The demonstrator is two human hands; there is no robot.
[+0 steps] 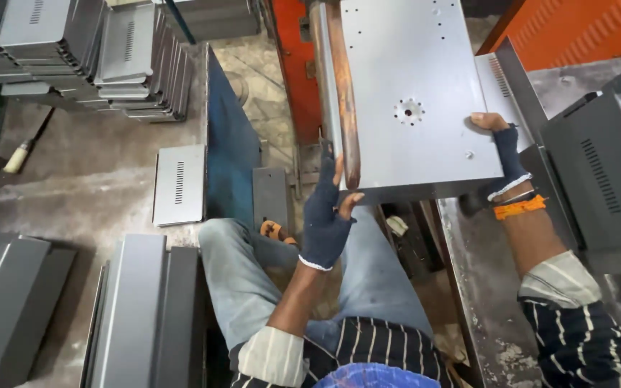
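Observation:
A flat grey sheet-metal panel (pixel 411 65) with a ring of small holes lies in front of me, under a copper-coloured welding rod (pixel 344 108) that runs down its left side. My left hand (pixel 325 215), in a dark blue fingerless glove, presses its fingers against the panel's near left corner beside the rod's tip. My right hand (pixel 501 151), also gloved, grips the panel's right edge, thumb on top. An orange band sits on that wrist.
Stacks of grey vented metal covers (pixel 134 57) fill the upper left floor; one cover (pixel 179 185) lies alone. More folded panels (pixel 138 309) stand at lower left. A dark vented box (pixel 598 172) sits right, on a metal bench (pixel 479 287). Orange machine body (pixel 292 65) behind.

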